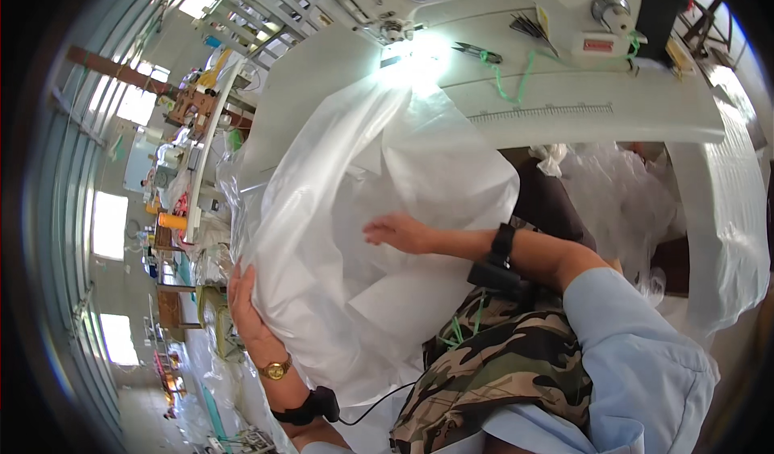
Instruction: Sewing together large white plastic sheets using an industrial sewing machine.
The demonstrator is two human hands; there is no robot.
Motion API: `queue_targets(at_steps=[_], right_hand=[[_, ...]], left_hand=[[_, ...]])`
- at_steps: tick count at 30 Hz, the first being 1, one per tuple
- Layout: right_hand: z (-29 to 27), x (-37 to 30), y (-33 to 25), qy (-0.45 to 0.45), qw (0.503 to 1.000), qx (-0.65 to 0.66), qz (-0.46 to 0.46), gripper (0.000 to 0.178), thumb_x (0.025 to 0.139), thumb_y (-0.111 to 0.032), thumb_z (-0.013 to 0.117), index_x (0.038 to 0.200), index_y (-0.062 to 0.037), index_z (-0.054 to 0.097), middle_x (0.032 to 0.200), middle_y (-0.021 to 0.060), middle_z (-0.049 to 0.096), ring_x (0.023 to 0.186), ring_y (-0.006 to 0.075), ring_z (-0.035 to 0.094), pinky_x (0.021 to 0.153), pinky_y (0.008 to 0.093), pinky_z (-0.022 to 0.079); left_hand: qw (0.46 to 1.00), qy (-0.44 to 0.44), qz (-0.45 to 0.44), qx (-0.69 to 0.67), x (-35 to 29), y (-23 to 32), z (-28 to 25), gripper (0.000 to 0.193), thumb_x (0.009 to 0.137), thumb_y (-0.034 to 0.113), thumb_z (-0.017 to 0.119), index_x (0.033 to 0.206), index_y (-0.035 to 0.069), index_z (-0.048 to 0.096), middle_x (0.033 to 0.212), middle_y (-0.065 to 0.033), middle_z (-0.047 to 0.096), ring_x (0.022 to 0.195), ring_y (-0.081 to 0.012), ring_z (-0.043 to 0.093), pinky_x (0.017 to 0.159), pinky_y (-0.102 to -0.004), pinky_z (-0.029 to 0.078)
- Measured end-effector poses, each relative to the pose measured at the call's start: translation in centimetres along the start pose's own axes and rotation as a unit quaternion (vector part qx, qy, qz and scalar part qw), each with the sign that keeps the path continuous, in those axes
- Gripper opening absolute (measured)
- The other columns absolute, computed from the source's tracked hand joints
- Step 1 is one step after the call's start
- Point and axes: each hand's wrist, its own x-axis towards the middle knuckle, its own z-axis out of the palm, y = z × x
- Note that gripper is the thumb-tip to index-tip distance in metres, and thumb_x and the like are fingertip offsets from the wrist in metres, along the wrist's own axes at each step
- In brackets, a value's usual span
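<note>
White plastic sheet (302, 212): upper end on the pale worktable (310, 63), gathered toward the lit needle area of the sewing machine (564, 2); the remainder spills over the near edge toward the wearer's camouflage apron (516, 357). Left hand (248, 305) lies against the sheet's left side — whether the fingers pinch the material cannot be told. Right hand (399, 233) is over the middle of the sheet, unclenched, fingers loosely extended; contact with the surface cannot be confirmed. Right of the needle area, dark snips (477, 52) lie near a loose green thread (526, 75) — a ruler scale (542, 114) runs along the table's near side.
</note>
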Motion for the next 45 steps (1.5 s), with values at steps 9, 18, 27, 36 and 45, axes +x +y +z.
queue_targets(at_steps=[9,18,27,36,45], right_hand=[[3.2,6.4,-5.2,-0.046,0.930,0.334,0.150,0.042,0.091,-0.030,0.061,0.127,-0.0095,0.052,0.119,0.0013,0.059,0.111,0.0131,0.054,0.087,0.0345,0.046],[3.8,8.0,-0.5,-0.050,0.936,-0.014,-0.348,0.055,0.091,-0.030,0.061,0.138,-0.0073,0.045,0.137,0.0081,0.049,0.126,0.0190,0.045,0.106,0.0407,0.036],[3.8,0.2,-3.5,-0.400,0.809,0.382,0.198,0.039,0.094,-0.036,0.052,0.115,-0.0053,0.061,0.092,0.0108,0.065,0.078,0.0234,0.068,0.076,0.0384,0.058],[3.3,8.4,-0.1,-0.026,0.980,0.197,0.019,0.029,0.093,-0.023,0.058,0.117,-0.0093,0.062,0.095,0.0088,0.067,0.076,0.0176,0.066,0.067,0.0336,0.056],[3.5,4.9,0.2,-0.153,0.946,0.272,0.086,0.029,0.093,-0.022,0.058,0.119,-0.0088,0.061,0.100,0.0073,0.066,0.082,0.0165,0.065,0.070,0.0326,0.056]], left_hand=[[0.985,0.021,-0.101,-0.140,-2.5,3.5,5.7,0.035,0.093,0.020,0.053,0.122,0.001,0.058,0.117,-0.0158,0.063,0.104,-0.0252,0.063,0.092,-0.0370,0.051],[0.995,0.076,-0.027,-0.058,-3.1,3.2,6.5,0.036,0.093,0.020,0.055,0.122,-0.001,0.058,0.116,-0.0153,0.063,0.104,-0.0248,0.063,0.092,-0.0357,0.051],[0.992,0.100,0.020,0.069,2.1,0.8,0.2,0.039,0.089,0.012,0.065,0.122,-0.005,0.055,0.115,-0.0181,0.062,0.100,-0.0241,0.064,0.087,-0.0338,0.054],[0.994,0.077,0.013,0.078,2.1,0.7,1.6,0.040,0.088,0.010,0.066,0.122,-0.005,0.054,0.111,-0.0175,0.063,0.096,-0.0235,0.064,0.083,-0.0327,0.054],[0.994,-0.001,0.038,0.107,3.8,-0.2,-1.5,0.027,0.091,0.014,0.064,0.111,-0.004,0.062,0.102,-0.0109,0.067,0.091,-0.0147,0.063,0.079,-0.0280,0.051]])
